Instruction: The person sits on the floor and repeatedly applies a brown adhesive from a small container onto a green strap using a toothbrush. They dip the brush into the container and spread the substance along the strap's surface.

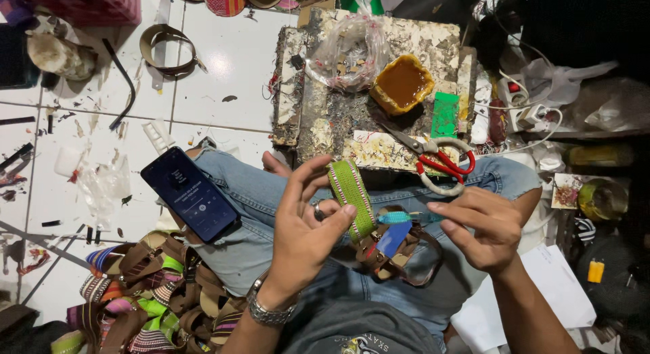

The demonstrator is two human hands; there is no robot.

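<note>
My left hand [305, 222] pinches a green woven strap [351, 195] with red-and-white edges, holding it upright above my lap. My right hand [481, 225] grips a thin turquoise tool [399, 218], its tip pointing at the strap's lower part. Under both hands a brown leather band with a blue piece [396, 249] rests on my jeans. A wristwatch and a ring are on my left hand.
A phone [191, 193] with a lit screen lies on my left knee. Ahead stands a scarred work block [325, 117] with red-handled scissors [437, 158], an amber glue tub [402, 83], a green card and a plastic bag. Woven straps [145, 300] pile at lower left.
</note>
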